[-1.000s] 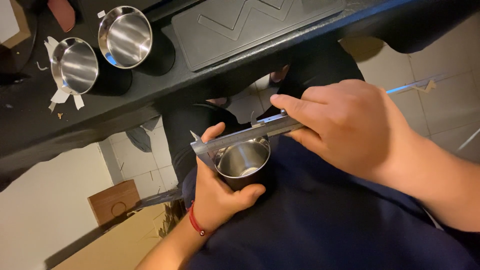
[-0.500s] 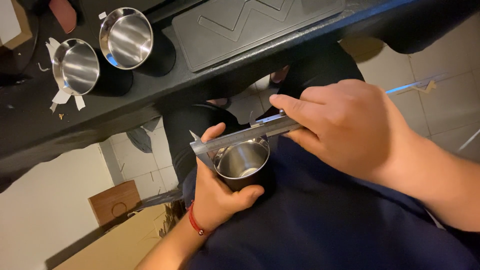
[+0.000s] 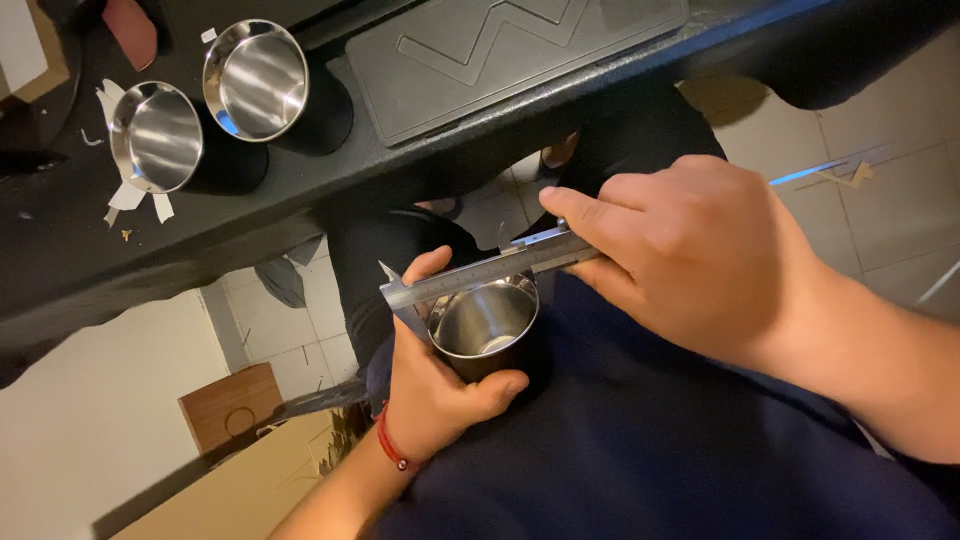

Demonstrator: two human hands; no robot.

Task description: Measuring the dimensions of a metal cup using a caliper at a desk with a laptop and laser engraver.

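Nothing has shifted: the steel cup [image 3: 483, 322] stays wrapped in the left hand [image 3: 440, 385], the vernier caliper [image 3: 490, 275] pinched across its rim by the right hand [image 3: 690, 255].

Left hand [image 3: 435, 385] curled palm-up in a wrap grip, red band at wrist; right hand [image 3: 690, 255] knuckles-up, fingers [image 3: 575, 208] pinched closed, forearm entering from lower right.

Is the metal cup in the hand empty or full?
Empty: the metal cup, held by the left hand, shows its bare shiny inside and bottom, under the caliper.
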